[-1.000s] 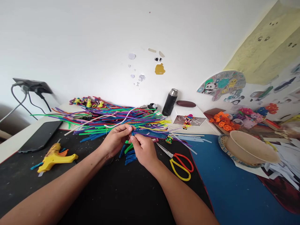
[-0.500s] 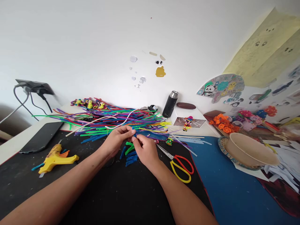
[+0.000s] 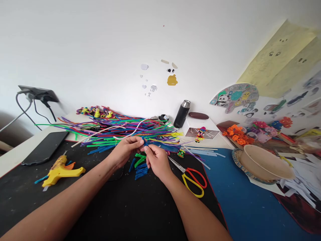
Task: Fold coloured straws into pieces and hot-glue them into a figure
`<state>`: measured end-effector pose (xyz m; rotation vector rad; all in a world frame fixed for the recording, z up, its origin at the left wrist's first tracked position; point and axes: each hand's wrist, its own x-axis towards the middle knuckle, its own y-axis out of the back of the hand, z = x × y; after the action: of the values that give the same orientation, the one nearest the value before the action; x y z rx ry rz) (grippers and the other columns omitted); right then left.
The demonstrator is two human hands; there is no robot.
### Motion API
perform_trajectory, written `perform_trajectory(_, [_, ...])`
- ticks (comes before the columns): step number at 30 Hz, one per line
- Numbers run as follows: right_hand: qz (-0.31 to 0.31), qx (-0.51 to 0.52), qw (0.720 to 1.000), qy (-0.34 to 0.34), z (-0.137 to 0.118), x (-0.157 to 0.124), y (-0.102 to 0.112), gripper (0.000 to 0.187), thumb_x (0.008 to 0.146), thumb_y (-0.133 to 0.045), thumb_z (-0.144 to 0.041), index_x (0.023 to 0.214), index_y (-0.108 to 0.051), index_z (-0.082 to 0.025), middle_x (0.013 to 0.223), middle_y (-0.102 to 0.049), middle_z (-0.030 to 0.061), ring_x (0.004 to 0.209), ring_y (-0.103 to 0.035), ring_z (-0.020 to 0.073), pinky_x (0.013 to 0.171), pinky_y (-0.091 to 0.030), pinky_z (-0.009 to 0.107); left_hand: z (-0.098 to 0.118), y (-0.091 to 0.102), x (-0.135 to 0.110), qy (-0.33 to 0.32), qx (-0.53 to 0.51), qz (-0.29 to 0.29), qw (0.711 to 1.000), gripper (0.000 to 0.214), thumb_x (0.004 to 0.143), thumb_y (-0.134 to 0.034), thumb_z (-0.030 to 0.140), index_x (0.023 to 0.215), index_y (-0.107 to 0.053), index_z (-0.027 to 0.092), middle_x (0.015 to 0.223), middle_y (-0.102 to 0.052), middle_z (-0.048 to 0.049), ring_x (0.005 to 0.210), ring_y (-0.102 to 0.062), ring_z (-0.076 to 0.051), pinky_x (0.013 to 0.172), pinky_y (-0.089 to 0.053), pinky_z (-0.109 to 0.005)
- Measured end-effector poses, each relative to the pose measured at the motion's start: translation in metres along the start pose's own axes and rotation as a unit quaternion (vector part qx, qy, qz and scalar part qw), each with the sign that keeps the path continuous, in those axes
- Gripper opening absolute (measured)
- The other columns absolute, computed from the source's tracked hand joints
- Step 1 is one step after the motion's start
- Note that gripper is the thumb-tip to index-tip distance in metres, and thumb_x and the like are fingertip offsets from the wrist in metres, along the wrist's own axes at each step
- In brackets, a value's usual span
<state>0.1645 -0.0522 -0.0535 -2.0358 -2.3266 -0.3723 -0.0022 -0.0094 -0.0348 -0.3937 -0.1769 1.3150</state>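
The left hand point(image 3: 126, 150) pinched a small blue piece point(image 3: 143, 138) between thumb and forefinger, one fuzzy end poking up past the fingertips. The right hand point(image 3: 159, 161) was curled beside it, thumb tip up against the piece's lower side; whether those fingers gripped it too could not be told, as the contact was hidden. The piece was held above the black mat point(image 3: 125, 207), at the near edge of the heap of stems point(image 3: 105, 130).

The step in hand seemed to be bending or folding this short length by fingertip. The next move appeared to call for a steady left pinch while the right fingers worked the loose end round.

Just below the hands lay short blue pieces point(image 3: 141, 172) and green pieces point(image 3: 139, 161), plush and rather flattened, like folded lengths of chenille. The stems behind were long, thin and pliant, purple, green, red and white, some lying in loose curves. To the right were scissors point(image 3: 185, 169) with metal blades and broad looped handles, one red, one yellow. To the left, on the same matte, flecked mat, lay a hard yellow plastic glue gun point(image 3: 59, 172).
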Motion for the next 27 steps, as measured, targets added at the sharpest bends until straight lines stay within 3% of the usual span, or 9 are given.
perform_trajectory(7, [-0.022,0.015,1.0,0.001,0.0005,0.0003,-0.0008,0.043,0.104,-0.054,-0.058,0.091,-0.069,-0.02,0.052,-0.054,-0.0063,0.041,-0.05,0.0106,0.046,-0.039,0.022,0.0009,0.0024,0.0008,-0.004,-0.012,-0.015,1.0,0.036,0.059,-0.103,0.036,0.076,-0.077,0.017,0.069,-0.068,-0.0003,0.063,-0.063,-0.014,0.064,-0.051,-0.025])
perform_trajectory(14, [0.018,0.102,0.994,-0.019,0.0016,0.0056,-0.0004,0.049,0.097,-0.06,-0.068,0.084,-0.061,-0.02,0.05,-0.054,-0.0068,0.037,-0.048,0.0098,0.041,-0.035,0.022,0.0018,0.0032,0.0022,-0.012,-0.002,-0.011,1.0,0.039,0.055,-0.104,0.036,0.073,-0.076,0.016,0.064,-0.067,0.0006,0.061,-0.058,-0.011,0.06,-0.045,-0.022])
perform_trajectory(21, [-0.034,0.188,0.98,-0.05,0.002,0.0055,-0.0019,0.042,0.095,-0.067,-0.061,0.092,-0.065,-0.019,0.052,-0.057,-0.0074,0.036,-0.048,0.0089,0.039,-0.035,0.021,-0.0035,0.0008,0.0017,0.02,-0.079,-0.002,0.997,0.04,0.051,-0.106,0.034,0.071,-0.076,0.016,0.065,-0.068,-0.0002,0.062,-0.061,-0.012,0.061,-0.047,-0.023])
perform_trajectory(27, [-0.035,0.236,0.969,-0.066,0.0021,0.0055,-0.0033,0.042,0.089,-0.074,-0.059,0.087,-0.066,-0.018,0.05,-0.055,-0.0078,0.035,-0.046,0.0088,0.038,-0.034,0.021,-0.0064,0.0008,0.0008,0.023,-0.062,-0.026,0.997,0.04,0.056,-0.104,0.039,0.071,-0.075,0.016,0.064,-0.066,-0.0005,0.062,-0.057,-0.012,0.061,-0.045,-0.023])
